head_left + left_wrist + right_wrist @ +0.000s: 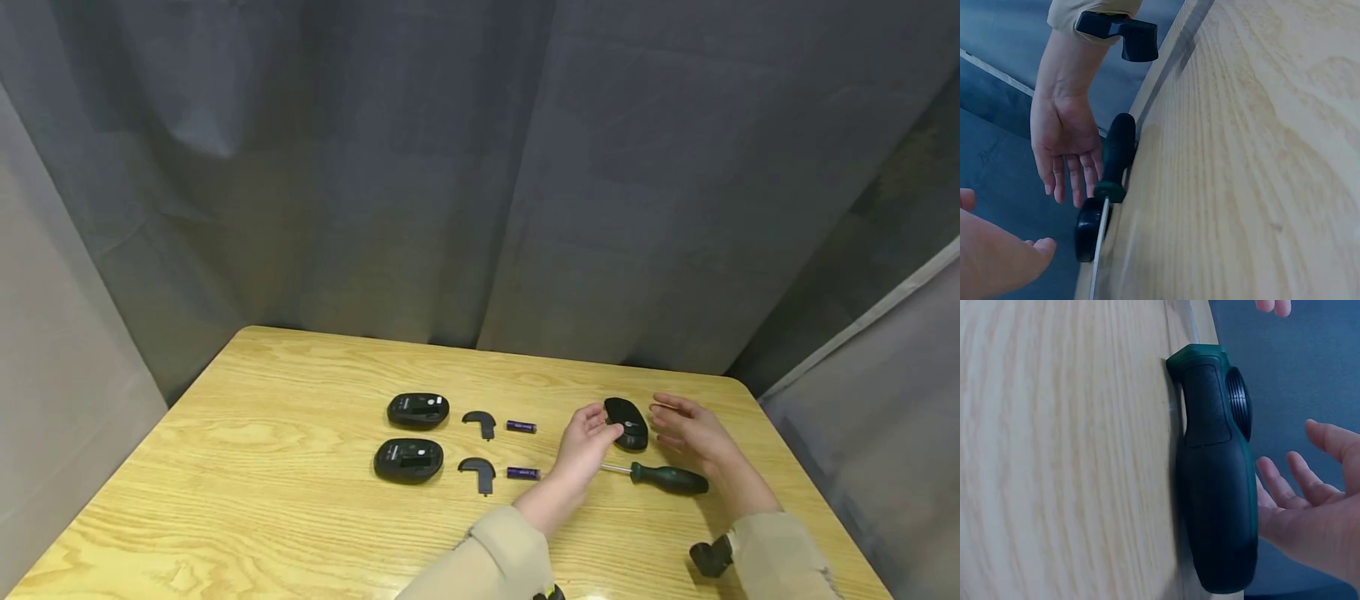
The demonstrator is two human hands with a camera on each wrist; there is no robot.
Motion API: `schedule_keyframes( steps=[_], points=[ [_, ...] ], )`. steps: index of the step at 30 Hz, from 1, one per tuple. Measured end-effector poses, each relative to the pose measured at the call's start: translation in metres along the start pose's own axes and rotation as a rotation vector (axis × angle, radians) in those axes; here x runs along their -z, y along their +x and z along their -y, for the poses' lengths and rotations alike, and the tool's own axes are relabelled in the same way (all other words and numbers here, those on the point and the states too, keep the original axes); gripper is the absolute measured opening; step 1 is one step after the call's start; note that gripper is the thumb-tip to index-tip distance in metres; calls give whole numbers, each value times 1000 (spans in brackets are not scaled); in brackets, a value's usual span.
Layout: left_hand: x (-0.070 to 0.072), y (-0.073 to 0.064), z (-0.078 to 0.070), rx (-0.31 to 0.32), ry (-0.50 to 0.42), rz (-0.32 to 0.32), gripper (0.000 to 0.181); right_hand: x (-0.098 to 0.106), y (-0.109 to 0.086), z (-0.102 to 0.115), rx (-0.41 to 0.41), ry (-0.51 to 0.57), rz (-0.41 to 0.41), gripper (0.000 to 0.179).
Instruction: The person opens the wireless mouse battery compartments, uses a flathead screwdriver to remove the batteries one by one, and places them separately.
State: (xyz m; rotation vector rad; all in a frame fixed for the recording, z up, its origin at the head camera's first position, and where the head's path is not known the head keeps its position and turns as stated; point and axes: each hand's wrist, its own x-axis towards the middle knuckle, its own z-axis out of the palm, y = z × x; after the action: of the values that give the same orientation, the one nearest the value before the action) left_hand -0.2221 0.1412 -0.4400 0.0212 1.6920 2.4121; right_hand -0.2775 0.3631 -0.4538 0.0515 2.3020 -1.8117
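Note:
A black computer mouse (627,423) lies at the right of the table, between the person's two hands. The left hand (585,448) is at its left side, fingers relaxed and thumb extended; a gap separates thumb and mouse (1089,229) in the left wrist view. To the right, the right hand (692,432) has its fingers spread and holds nothing. Just in front of the mouse lies a screwdriver (669,479) with a dark green and black handle, its shaft partly hidden behind the left hand. In the right wrist view, the screwdriver handle (1219,469) covers part of the mouse.
Two more black mice, one farther back (417,411) and one nearer (408,461), lie with undersides up. Right of them are two battery covers (480,422) (478,473) and two purple batteries (521,427) (522,473). Grey curtains (375,183) hang behind the wooden table (285,467).

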Motion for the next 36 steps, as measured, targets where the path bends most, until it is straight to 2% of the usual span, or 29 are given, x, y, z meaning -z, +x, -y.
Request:
schedule_keyframes(
  steps=[3,8,12,22,33,36],
  points=[
    [-2,4,5,4,-17,-19,49,-4,-2,4,-31,-41,-10,69],
    [0,8,13,39,-56,-19,52,-8,-3,6,-85,16,-17,66],
    [4,11,18,86,-119,5,55,-6,-1,3,-88,73,-9,65],
    [4,19,24,165,-214,45,54,-13,5,2,-121,-8,-27,60],
    [2,24,28,171,-286,84,54,-16,7,2,-136,-46,-28,53],
    [1,25,29,169,-265,107,56,-18,8,2,-148,-46,-33,53]
  ],
)
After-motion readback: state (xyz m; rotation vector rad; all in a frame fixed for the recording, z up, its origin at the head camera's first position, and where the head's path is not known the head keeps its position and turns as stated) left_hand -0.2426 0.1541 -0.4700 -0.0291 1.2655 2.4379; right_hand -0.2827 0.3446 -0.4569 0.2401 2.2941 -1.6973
